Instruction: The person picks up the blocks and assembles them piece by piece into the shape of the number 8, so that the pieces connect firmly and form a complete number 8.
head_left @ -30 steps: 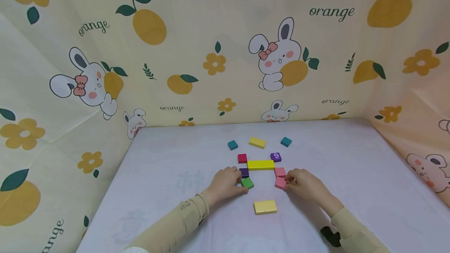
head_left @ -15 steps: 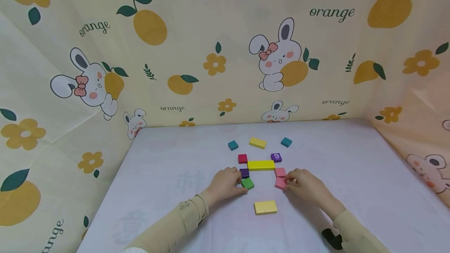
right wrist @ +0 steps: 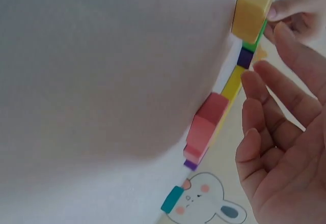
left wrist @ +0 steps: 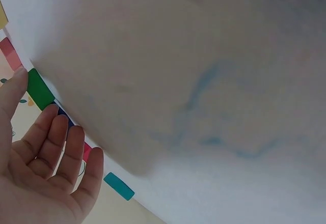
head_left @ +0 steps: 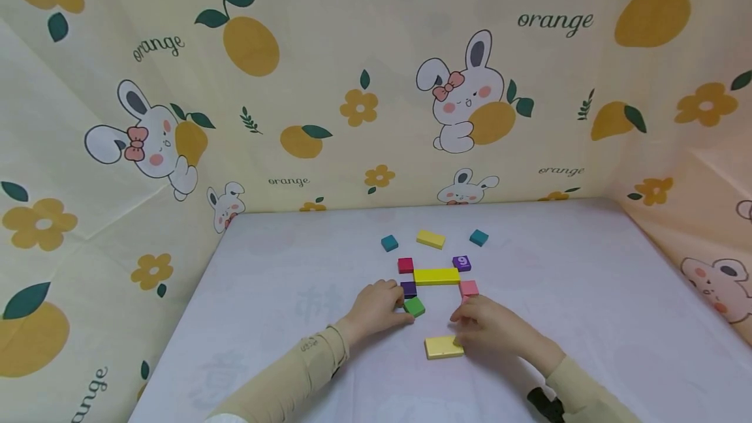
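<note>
My left hand [head_left: 376, 305] stays beside the green block [head_left: 414, 307], thumb and forefinger at its two ends in the left wrist view. Its other fingertips lie along the dark purple block [head_left: 408, 290]. My right hand [head_left: 490, 328] is over the right end of the pale yellow block [head_left: 440, 348], fingers loosely bent with nothing between them. Just behind that hand are two pink blocks [head_left: 468, 288], the nearer one mostly hidden in the head view. A long bright yellow block [head_left: 436, 277] lies between the purple and pink blocks.
A red block [head_left: 405, 265] and a purple block marked 9 [head_left: 461, 263] sit behind the long yellow one. Farther back are a teal block [head_left: 390, 243], a yellow block [head_left: 431, 239] and another teal block [head_left: 478, 237]. A patterned cloth [head_left: 399, 149] backs the white table [head_left: 282, 266].
My right hand has left the nearer pink block and moved toward me and left, over the pale yellow block. My left hand has not visibly moved.
</note>
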`<state>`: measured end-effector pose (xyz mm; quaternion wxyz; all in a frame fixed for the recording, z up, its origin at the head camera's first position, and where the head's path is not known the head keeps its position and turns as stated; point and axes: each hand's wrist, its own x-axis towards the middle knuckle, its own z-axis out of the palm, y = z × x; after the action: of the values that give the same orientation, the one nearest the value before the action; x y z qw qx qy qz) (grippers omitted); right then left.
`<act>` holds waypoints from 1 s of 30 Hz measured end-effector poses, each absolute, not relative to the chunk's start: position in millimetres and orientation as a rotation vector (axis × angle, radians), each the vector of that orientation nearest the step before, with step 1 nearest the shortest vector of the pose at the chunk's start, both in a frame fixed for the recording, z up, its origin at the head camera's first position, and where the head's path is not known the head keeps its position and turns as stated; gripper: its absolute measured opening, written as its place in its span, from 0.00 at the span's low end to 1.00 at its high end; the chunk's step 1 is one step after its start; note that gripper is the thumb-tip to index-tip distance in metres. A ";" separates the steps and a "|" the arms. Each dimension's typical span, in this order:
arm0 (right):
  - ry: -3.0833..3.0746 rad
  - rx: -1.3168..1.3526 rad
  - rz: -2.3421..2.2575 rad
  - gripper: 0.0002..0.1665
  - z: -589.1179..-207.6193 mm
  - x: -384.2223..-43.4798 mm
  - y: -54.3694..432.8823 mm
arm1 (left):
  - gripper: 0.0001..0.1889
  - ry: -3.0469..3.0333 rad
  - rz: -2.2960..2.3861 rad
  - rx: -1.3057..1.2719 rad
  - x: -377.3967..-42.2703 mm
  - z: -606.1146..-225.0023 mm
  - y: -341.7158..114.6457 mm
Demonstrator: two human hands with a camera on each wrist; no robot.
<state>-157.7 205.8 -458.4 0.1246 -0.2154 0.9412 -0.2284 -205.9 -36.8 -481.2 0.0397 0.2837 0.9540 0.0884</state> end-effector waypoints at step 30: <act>2.942 -0.769 -0.465 0.16 -462.8 -157.6 200.1 | 0.19 2.929 0.256 0.860 -204.9 -479.4 -36.1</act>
<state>-157.6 200.1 -462.8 0.0326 -0.2498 0.9559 -0.1511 -204.9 -36.1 -479.4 0.0393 0.2806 0.9554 0.0834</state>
